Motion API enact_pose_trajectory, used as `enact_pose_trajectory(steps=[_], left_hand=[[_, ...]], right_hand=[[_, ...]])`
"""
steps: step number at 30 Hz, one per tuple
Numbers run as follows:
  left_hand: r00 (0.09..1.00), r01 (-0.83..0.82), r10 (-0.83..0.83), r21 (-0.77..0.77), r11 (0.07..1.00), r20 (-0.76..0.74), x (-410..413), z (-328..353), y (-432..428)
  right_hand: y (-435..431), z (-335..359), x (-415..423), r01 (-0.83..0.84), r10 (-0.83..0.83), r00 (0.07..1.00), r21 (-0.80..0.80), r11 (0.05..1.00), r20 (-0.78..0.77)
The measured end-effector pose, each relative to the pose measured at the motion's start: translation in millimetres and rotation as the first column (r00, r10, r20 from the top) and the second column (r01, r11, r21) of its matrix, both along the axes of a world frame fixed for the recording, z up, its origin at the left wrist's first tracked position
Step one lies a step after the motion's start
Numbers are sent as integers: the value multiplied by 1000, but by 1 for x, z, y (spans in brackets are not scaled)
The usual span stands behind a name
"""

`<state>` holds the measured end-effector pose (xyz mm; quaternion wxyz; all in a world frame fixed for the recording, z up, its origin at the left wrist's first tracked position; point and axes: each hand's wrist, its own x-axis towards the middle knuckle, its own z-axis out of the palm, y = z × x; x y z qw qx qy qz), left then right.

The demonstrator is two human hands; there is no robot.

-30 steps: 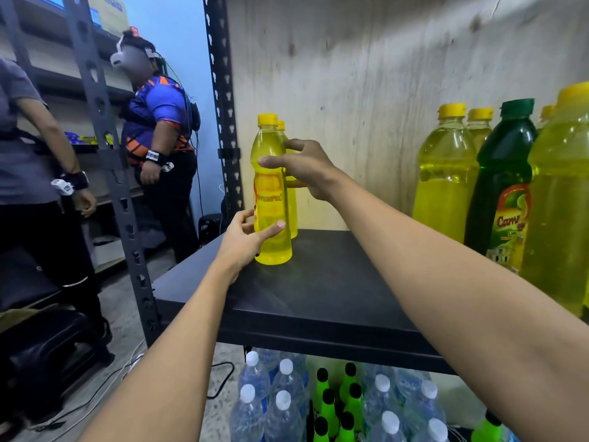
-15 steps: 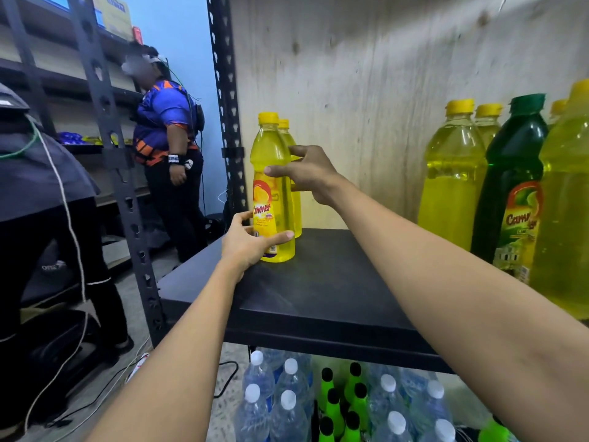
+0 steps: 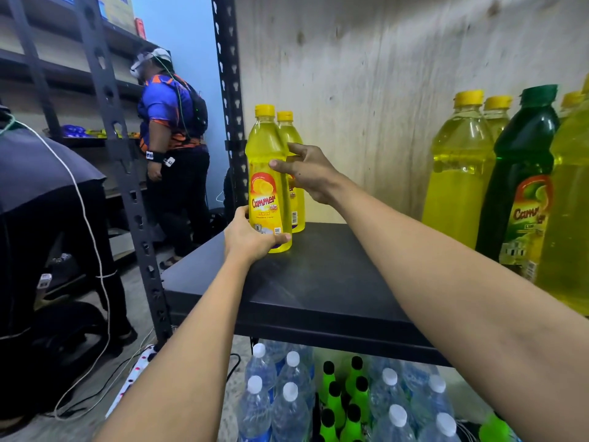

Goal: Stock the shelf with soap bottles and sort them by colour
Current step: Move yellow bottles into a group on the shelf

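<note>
Two yellow soap bottles stand at the left rear of the black shelf. My left hand is closed around the base of the front yellow bottle, whose red and yellow label faces me. Higher up, my right hand holds the same bottle at mid height, thumb across its front and forefinger between the two bottles. That hand hides part of the rear yellow bottle. At the right stand several yellow bottles and one dark green bottle.
A perforated rack upright rises just left of the bottles. Below the shelf are clear water bottles and bright green bottles with black caps. A person in blue and a person in dark clothes work at the left. Cables and a power strip lie on the floor.
The front yellow bottle has turned so its label faces me. My left hand has closed further round its base, and my right hand has dropped from the neck to mid height.
</note>
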<state>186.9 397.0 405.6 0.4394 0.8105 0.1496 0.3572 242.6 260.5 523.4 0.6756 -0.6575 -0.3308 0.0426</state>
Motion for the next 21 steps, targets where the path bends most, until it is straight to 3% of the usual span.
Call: enact_pose_trajectory(steps=[11, 14, 17, 21], left_hand=[[1000, 13, -12, 42, 999, -28, -4, -2, 5], [1000, 8, -8, 25, 1000, -11, -10, 2, -1], [987, -59, 41, 113, 992, 157, -22, 6, -14], [861, -170, -8, 303, 938, 509, -40, 18, -58]], right_hand=[[0, -1, -8, 112, -104, 991, -86, 990, 88], [-14, -2, -22, 223, -195, 968, -186, 957, 159], [-49, -1, -38, 410, -317, 878, -223, 884, 359], [-110, 9, -63, 632, -480, 671, -97, 769, 566]])
